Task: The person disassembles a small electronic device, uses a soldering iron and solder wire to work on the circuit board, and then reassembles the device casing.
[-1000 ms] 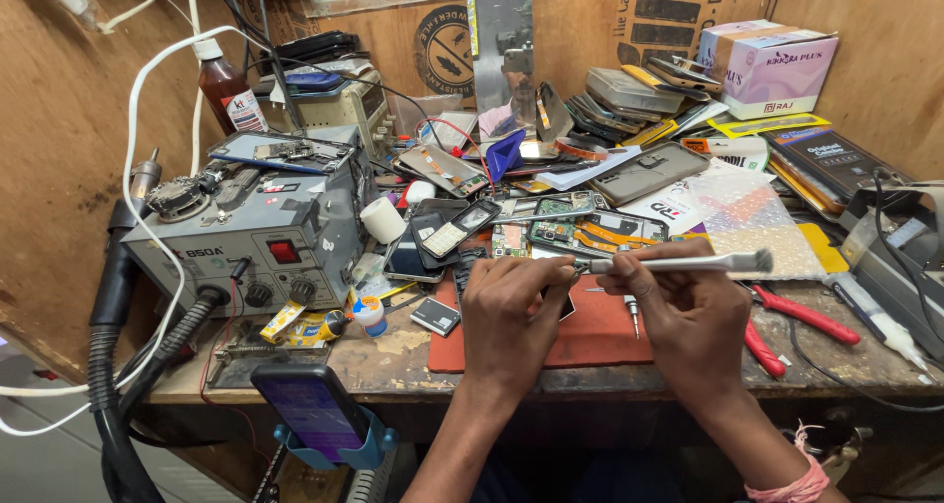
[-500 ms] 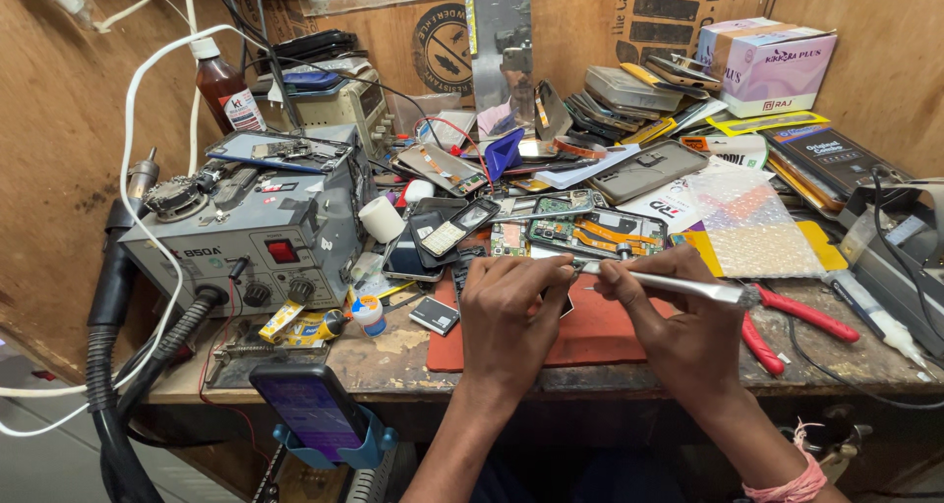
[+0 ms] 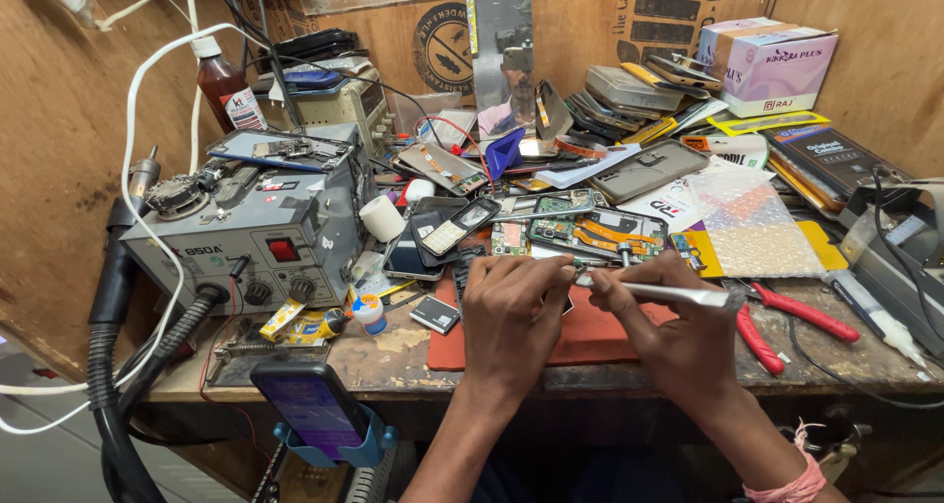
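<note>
The right hand (image 3: 678, 331) is pinching a slim silver tool (image 3: 661, 291) between thumb and curled fingers, closed tightly round its shaft, with the tool lying almost level and its tip pointing left toward the other hand. The left hand (image 3: 513, 311) is curling its fingers down over something small just at that tip; the fingers are closed, but whatever they are pressing on is hidden beneath them, so I cannot tell what it is. Both hands are working over a red mat (image 3: 580, 334) lying at the front edge of the tabletop (image 3: 393, 351), near its middle.

Just behind the hands, an opened phone with its green circuit board showing (image 3: 595, 234) is lying flat, with several dark phone screens (image 3: 438, 233) beside it to the left. Red-handled pliers (image 3: 787, 321) are resting just right of the right hand, near the front edge. A grey rework station with a red switch and two knobs (image 3: 258, 230) is occupying the left end of the tabletop, its thick black hose (image 3: 110, 365) hanging down over the left edge. A phone in a blue holder (image 3: 313, 407) is standing out below the front edge. Toward the back right corner, a pink and white box (image 3: 772, 60) is sitting above a heap of phone parts, and a brown bottle (image 3: 228, 92) is standing at the back left.
</note>
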